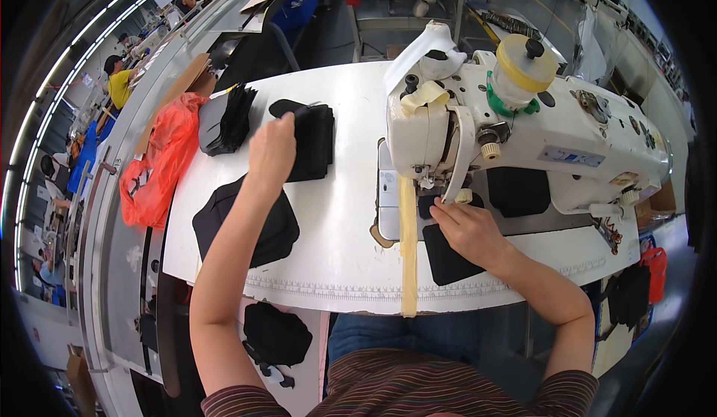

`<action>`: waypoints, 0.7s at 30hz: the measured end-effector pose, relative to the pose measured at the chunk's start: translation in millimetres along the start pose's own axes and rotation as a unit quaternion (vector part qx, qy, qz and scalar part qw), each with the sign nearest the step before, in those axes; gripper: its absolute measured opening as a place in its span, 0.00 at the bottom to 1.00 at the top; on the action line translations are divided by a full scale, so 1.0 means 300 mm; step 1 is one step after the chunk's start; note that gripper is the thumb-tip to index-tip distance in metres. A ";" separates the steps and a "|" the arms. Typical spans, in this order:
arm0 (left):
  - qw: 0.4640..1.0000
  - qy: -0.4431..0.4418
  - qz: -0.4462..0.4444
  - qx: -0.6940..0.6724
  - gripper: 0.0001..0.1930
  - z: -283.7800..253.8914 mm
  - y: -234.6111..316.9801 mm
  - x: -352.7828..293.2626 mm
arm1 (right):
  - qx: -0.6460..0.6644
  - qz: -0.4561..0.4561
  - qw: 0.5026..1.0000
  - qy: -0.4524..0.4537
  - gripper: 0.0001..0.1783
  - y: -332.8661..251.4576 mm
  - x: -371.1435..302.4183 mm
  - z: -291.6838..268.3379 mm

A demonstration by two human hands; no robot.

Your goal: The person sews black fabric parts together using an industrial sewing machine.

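My left hand (272, 152) is closed, its fingertips pinching the top black fabric piece (285, 108) of a stack of black fabric pieces (317, 144). My right hand (470, 230) is at the needle area of a white sewing machine (418, 137). Its thumb and fingers are pressed together at the edge of a small black fabric piece (429, 206) beside the presser foot. A larger black fabric piece (449, 258) lies flat, partly under that hand. A yellow tape strip (408, 267) runs down the table just left of it.
More black pieces lie in a pile (276, 230) under my left forearm, in a grey-black stack (224, 122) and behind the needle (517, 191). An orange-red plastic bag (160, 167) hangs at the left edge of the white table (347, 215). A person in yellow (119, 87) works far left.
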State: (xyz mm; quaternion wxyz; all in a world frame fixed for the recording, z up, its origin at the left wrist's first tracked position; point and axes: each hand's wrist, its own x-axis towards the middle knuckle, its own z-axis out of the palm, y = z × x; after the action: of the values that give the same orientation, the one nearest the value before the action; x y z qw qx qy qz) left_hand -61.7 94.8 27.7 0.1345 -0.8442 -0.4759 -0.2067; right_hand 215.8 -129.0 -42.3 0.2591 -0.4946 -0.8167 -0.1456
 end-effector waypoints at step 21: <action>0.971 0.140 0.072 -0.182 0.10 -0.239 -0.050 0.164 | 0.012 -0.016 1.000 -0.001 0.11 0.006 0.006 -0.005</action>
State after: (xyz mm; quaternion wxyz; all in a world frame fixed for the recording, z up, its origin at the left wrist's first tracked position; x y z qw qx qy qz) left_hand -67.7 108.8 114.7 0.0581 -0.8494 -0.3443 -0.3958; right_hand 217.1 -127.7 -40.1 0.2615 -0.4782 -0.8267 -0.1395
